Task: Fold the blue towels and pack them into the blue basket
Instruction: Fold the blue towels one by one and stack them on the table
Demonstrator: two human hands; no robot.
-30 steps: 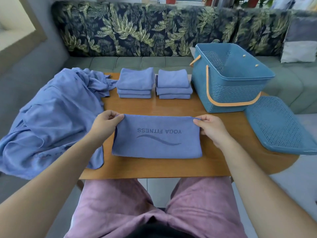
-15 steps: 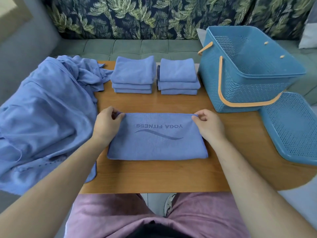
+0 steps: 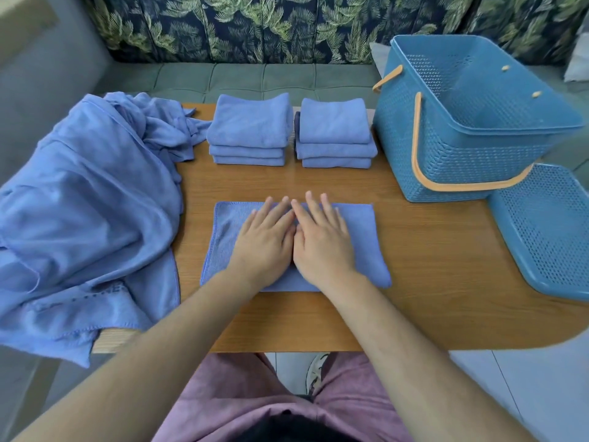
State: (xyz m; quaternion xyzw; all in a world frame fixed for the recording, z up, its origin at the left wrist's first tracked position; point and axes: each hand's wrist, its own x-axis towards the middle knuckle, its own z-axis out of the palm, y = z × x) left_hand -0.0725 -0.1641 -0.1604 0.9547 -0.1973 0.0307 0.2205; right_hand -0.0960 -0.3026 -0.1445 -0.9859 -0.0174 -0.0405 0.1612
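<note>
Blue microfibre towel (image 3: 363, 247), folded into a flat rectangle, lies on the near middle of the brown wood-grain bench (image 3: 430, 250), with its long edges running left to right. Both hands rest on top of it at its centre, side by side and touching each other. The left hand (image 3: 264, 240) and the right hand (image 3: 322, 240) press palm-down. Each grip is spread flat, pinching nothing, with the fingers straight and pointing away from the person and the fingertips at the towel's far edge. Beyond the hands, at the far edge of the bench, stand two neat stacks of folded blue towels, each showing three layers. The left stack (image 3: 250, 129) and the right stack (image 3: 334, 126) sit just beside each other. To the right of them stands the blue perforated plastic basket (image 3: 462, 154), open at the top, with orange handles (image 3: 417, 148) lying down against its wall. A blue perforated plastic lid (image 3: 548, 231) lies flat just beside the basket at the right end of the bench. A large rumpled heap of unfolded blue towels (image 3: 89, 202) covers the left end of the bench and hangs over its edge. Behind the bench runs a sofa with a grey-green seat (image 3: 242, 78) and a dark leaf-print backrest (image 3: 255, 27). Pink shorts (image 3: 223, 406) show at the bottom of the head view.
</note>
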